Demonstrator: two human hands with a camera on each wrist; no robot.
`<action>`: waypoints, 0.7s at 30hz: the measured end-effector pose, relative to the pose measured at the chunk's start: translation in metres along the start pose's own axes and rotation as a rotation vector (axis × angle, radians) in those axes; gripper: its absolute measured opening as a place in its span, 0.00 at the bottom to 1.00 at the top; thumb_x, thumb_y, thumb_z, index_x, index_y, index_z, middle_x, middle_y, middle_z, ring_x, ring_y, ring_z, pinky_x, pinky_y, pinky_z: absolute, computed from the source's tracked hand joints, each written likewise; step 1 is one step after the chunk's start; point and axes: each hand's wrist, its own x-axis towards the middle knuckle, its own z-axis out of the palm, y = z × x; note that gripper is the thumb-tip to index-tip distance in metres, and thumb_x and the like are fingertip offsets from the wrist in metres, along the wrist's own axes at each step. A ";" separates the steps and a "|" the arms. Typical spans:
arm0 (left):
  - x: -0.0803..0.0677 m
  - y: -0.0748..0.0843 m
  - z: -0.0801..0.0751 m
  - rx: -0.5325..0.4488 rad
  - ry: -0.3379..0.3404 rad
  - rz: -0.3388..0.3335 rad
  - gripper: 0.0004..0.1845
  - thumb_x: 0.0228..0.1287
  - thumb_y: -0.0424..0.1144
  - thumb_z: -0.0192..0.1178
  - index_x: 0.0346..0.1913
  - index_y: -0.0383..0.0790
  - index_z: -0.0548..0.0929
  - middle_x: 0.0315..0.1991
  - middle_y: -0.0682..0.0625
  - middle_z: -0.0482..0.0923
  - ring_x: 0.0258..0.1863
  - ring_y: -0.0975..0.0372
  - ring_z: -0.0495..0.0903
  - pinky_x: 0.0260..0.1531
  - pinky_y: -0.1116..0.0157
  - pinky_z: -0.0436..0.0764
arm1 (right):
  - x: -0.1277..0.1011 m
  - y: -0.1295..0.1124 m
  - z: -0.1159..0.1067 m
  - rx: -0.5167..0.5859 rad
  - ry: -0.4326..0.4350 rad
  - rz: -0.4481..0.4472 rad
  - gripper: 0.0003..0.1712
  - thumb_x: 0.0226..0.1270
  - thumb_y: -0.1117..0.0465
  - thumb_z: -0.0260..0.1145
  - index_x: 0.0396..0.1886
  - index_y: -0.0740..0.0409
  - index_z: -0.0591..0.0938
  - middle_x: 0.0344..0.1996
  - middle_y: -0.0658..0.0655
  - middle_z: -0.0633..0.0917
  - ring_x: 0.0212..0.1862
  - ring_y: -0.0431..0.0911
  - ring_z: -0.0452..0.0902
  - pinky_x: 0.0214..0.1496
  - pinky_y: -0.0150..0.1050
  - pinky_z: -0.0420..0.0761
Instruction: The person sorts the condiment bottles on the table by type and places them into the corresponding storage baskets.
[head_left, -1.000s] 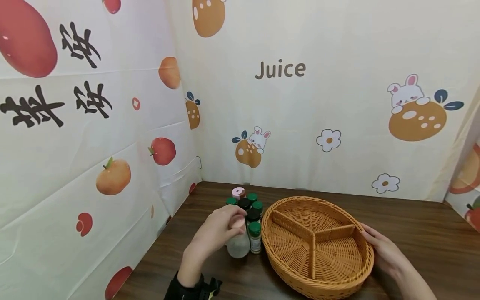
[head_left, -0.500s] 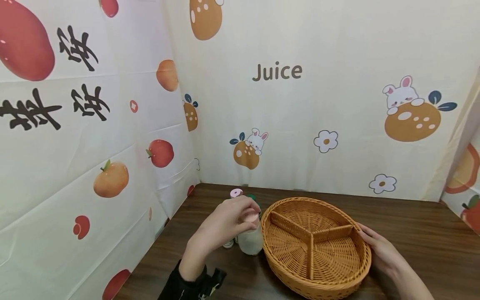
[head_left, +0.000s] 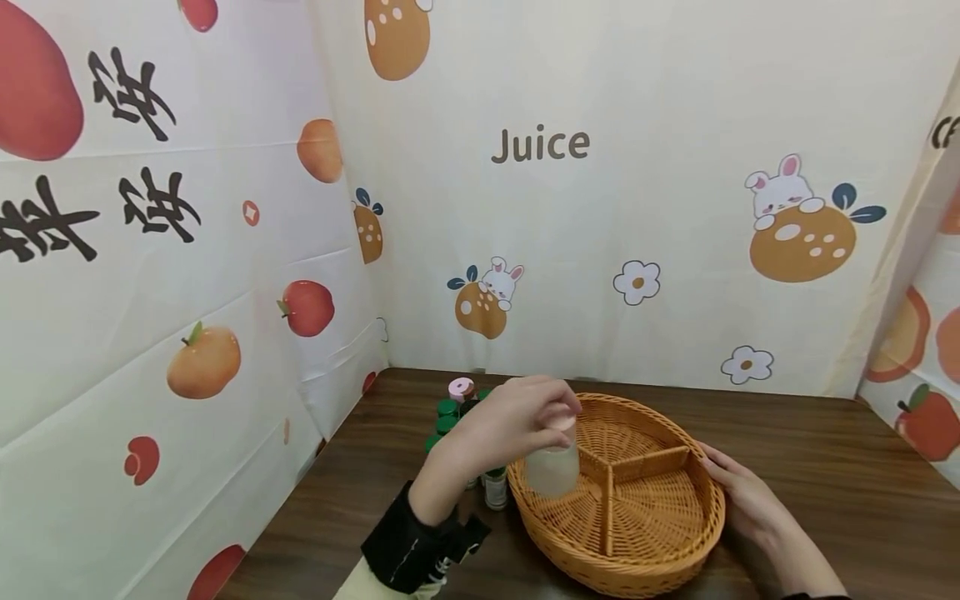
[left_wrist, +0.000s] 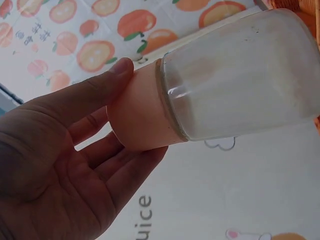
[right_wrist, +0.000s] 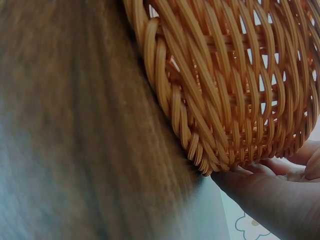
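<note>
Left hand (head_left: pixel 510 421), raised above the tabletop (head_left: pixel 825 467), wrist bent and fingers pointing down, its grip closed around the pink cap (left_wrist: pixel 137 117) of a frosted glass bottle (head_left: pixel 552 468). In the left wrist view the thumb (left_wrist: pixel 95 92) lies along one side of the cap and the curled fingers wrap the other side; the bottle body projects free of the hand. The bottle hangs upright from the cap, over the near-left rim of the wicker basket (head_left: pixel 675 550), at the left compartment; whether its base touches the weave cannot be told.

Right hand (head_left: pixel 738 500), forearm entering from the lower right, lies low against the outer right wall of the basket. Its grip is relaxed, fingers extended along the wickerwork and touching it, the right wrist view showing fingertips (right_wrist: pixel 260 187) under the woven base edge.

The basket, oval and split by three partitions, rests on the tabletop. A cluster of small green-capped jars (head_left: pixel 448 408) and one pink-lidded jar (head_left: pixel 461 388) stands just left of the basket, behind the left hand.
</note>
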 end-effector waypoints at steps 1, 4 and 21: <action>0.004 0.002 0.002 0.015 -0.007 0.008 0.16 0.61 0.45 0.70 0.51 0.49 0.82 0.52 0.56 0.83 0.48 0.67 0.78 0.51 0.71 0.78 | 0.000 0.000 0.001 0.003 0.000 -0.004 0.42 0.82 0.49 0.45 0.80 0.62 0.36 0.68 0.44 0.67 0.53 0.28 0.74 0.58 0.36 0.79; 0.014 0.008 0.008 0.051 -0.024 0.037 0.18 0.61 0.47 0.69 0.52 0.50 0.82 0.52 0.57 0.82 0.50 0.67 0.78 0.51 0.72 0.78 | 0.000 -0.001 0.001 -0.003 -0.011 -0.020 0.41 0.83 0.50 0.43 0.80 0.63 0.35 0.68 0.44 0.67 0.53 0.27 0.74 0.58 0.35 0.79; 0.073 0.041 0.063 0.184 -0.143 0.125 0.15 0.65 0.50 0.66 0.54 0.57 0.80 0.52 0.64 0.79 0.51 0.74 0.77 0.48 0.81 0.73 | -0.002 -0.002 -0.003 0.079 -0.044 -0.069 0.38 0.83 0.53 0.45 0.80 0.64 0.42 0.46 0.29 0.77 0.51 0.25 0.76 0.55 0.29 0.80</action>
